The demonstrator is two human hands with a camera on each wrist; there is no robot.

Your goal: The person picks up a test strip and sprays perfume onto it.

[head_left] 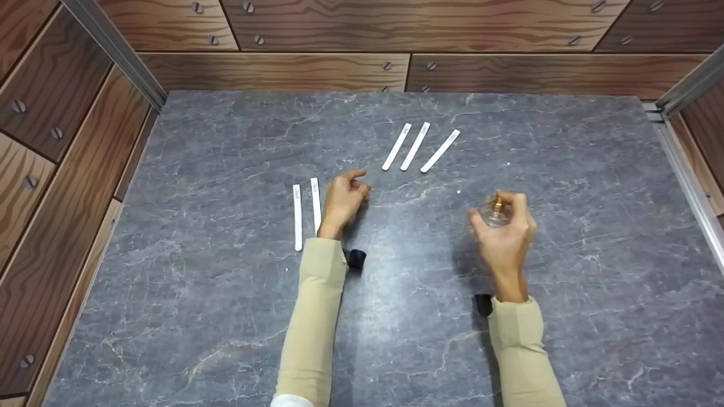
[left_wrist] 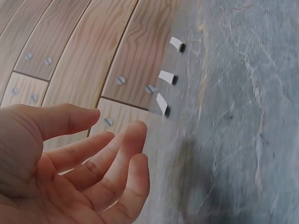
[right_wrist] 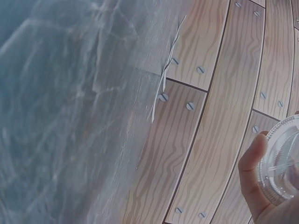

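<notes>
My right hand (head_left: 506, 232) holds a clear glass perfume bottle (head_left: 496, 218) with a gold neck, above the table at the right. In the right wrist view the bottle's round ribbed glass (right_wrist: 280, 156) shows at the right edge, with the thumb against it. My left hand (head_left: 344, 199) is over the middle of the table with loosely bent fingers and nothing in them. Beside it at the left lie two white paper strips (head_left: 298, 220), one partly hidden by the hand and wrist. Three more strips (head_left: 416, 146) lie fanned out farther back.
The grey marbled table (head_left: 198, 316) is bounded by wood-patterned panels (head_left: 339, 25) at the back and sides. Metal rails (head_left: 113, 51) stand at the corners. Each wrist carries a small black camera (head_left: 356, 259).
</notes>
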